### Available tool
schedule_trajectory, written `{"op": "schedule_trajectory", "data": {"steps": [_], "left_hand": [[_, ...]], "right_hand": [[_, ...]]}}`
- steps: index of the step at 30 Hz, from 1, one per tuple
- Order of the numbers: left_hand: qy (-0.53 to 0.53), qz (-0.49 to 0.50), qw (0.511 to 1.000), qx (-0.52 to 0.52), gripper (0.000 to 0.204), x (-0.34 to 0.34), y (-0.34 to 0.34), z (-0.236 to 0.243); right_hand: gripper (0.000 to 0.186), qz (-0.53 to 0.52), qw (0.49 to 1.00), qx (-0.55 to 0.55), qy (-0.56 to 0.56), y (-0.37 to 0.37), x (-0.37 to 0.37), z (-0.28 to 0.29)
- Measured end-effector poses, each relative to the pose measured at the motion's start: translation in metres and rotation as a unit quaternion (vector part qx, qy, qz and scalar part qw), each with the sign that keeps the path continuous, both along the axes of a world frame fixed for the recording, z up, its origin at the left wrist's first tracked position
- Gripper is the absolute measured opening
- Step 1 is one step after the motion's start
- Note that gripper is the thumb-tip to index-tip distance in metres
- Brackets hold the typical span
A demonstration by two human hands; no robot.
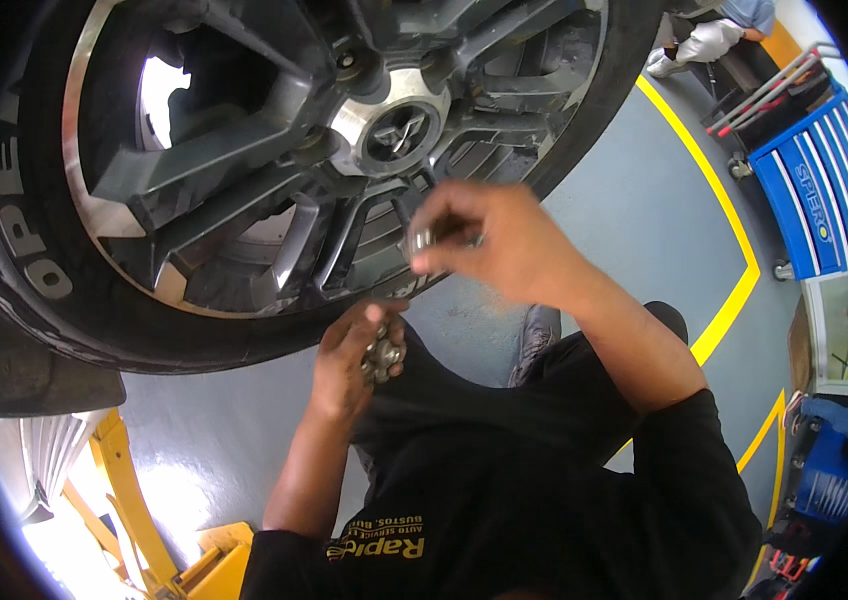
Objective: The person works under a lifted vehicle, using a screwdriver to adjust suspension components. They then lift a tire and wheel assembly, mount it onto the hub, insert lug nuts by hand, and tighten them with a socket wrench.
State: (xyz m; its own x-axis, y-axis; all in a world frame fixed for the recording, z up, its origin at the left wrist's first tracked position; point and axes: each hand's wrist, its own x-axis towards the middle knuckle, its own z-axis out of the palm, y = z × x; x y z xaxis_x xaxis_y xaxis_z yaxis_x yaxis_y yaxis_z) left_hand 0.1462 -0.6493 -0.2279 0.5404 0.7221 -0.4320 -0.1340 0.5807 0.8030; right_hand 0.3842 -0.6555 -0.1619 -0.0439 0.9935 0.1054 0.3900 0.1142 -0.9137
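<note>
A car wheel [244,170] with a dark alloy rim and a black tyre [54,240] fills the upper left, its round centre cap [402,135] facing me. Just below the tyre's lower edge, my left hand [349,355] is curled around several silver lug nuts [384,358]. My right hand [484,240] is raised in front of the rim, below and right of the centre cap. Between its thumb and fingers it pinches a silver lug nut [422,240], slightly smeared by motion. One bolt hole [346,62] shows above the cap; others are partly in shadow.
Yellow lift parts [129,500] stand at the lower left. Yellow lines [714,190] cross the grey floor [634,220]. A blue tool cabinet [814,190] stands at the right, and another person [714,40] is at the upper right. My shoe [541,340] is below the wheel.
</note>
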Motion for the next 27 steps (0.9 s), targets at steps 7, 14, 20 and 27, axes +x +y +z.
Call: {"op": "schedule_trajectory", "data": {"steps": [7, 14, 20, 27], "left_hand": [[-0.058, 0.06, 0.991, -0.102, 0.033, -0.023, -0.002, -0.016], [-0.082, 0.054, 0.987, -0.124, 0.03, -0.048, -0.008, -0.023], [-0.107, 0.051, 0.985, -0.127, 0.028, -0.058, -0.006, -0.032], [-0.116, 0.048, 0.984, -0.129, 0.029, -0.066, 0.0, -0.035]], "right_hand": [[0.028, -0.257, 0.88, 0.396, 0.046, 0.064, -0.02, 0.015], [0.024, -0.368, 0.811, 0.433, -0.136, 0.084, -0.049, 0.019], [0.024, -0.38, 0.792, 0.427, -0.215, 0.091, -0.05, 0.025], [0.023, -0.4, 0.792, 0.431, -0.163, 0.095, -0.062, 0.024]]}}
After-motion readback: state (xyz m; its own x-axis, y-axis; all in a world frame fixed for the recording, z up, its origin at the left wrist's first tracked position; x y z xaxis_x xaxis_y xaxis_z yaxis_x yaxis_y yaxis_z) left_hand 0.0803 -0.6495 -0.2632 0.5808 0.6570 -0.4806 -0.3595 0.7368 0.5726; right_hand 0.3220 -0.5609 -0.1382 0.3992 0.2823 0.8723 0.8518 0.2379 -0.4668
